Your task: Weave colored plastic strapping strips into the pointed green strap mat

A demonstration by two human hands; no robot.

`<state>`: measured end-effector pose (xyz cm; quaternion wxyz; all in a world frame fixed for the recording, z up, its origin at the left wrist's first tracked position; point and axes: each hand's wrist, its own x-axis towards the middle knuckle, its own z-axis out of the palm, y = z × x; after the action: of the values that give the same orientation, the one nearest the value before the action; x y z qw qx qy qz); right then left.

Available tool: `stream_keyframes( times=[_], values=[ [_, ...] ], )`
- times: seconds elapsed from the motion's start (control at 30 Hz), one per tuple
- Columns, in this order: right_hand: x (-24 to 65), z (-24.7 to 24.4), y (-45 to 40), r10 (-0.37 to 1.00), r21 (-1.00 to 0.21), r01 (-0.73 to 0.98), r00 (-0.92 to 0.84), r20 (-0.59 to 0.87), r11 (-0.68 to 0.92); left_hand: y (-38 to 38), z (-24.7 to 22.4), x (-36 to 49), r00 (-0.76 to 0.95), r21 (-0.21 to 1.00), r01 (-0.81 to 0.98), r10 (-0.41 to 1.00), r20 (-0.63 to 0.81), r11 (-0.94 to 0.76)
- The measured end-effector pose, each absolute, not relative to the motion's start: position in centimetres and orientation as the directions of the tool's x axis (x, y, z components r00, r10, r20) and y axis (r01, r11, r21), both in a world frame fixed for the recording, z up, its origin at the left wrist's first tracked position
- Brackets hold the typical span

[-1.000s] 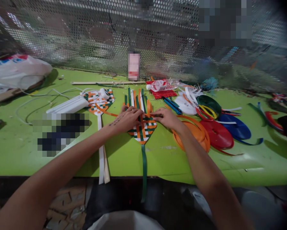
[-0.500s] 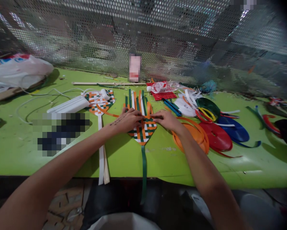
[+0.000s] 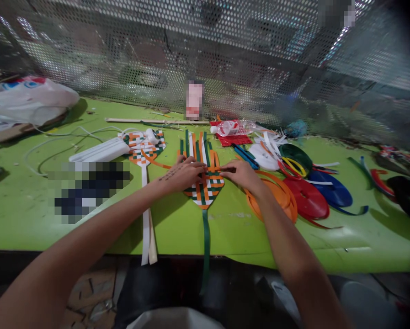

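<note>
Counts on green bench: two woven pieces in orange, green and white. First woven piece at middle of bench, directly in front, with strip ends fanned toward far side and one green tail running over near edge. Second woven piece off to left, next to one long white block. Five flat coils to right, one each: orange coil, red coil, blue coil, white coil, dark green coil. One clear bottle, lying on red sheet.

Left hand: palm down across first woven piece, fingers bent and close together, touching weave; grip hidden, cannot tell. Right hand: thumb and forefinger nearly together at right edge of same piece; cannot tell whether pinching a strip.
</note>
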<state>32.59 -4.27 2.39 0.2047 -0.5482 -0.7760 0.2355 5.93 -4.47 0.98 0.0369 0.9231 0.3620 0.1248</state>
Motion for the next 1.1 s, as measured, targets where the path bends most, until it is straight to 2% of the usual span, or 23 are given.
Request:
stream_keyframes(
  times=[0.27,0.5,0.8,0.97,1.1],
  values=[
    [32.7,2.6,-4.5,0.917,-0.511,0.773,-0.388,0.088,0.376,-4.4,0.2,5.9,0.715,0.158,0.643,0.661,0.227,-0.749],
    [32.4,2.7,-5.0,0.913,-0.456,0.802,-0.403,0.064,0.386,-4.4,0.3,5.8,0.738,0.182,0.609,0.636,0.227,-0.772],
    [31.6,2.7,-4.9,0.884,-0.400,0.799,-0.462,0.072,0.450,-4.8,0.8,6.0,0.710,0.168,0.641,0.662,0.240,-0.749],
    [31.8,2.5,-4.6,0.911,-0.400,0.827,-0.408,0.057,0.395,-4.4,0.1,5.9,0.715,0.177,0.630,0.653,0.249,-0.756],
    [30.8,2.4,-5.2,0.950,-0.320,0.896,-0.306,0.053,0.307,-4.3,-0.1,5.8,0.718,0.154,0.626,0.642,0.269,-0.764]
  ],
)
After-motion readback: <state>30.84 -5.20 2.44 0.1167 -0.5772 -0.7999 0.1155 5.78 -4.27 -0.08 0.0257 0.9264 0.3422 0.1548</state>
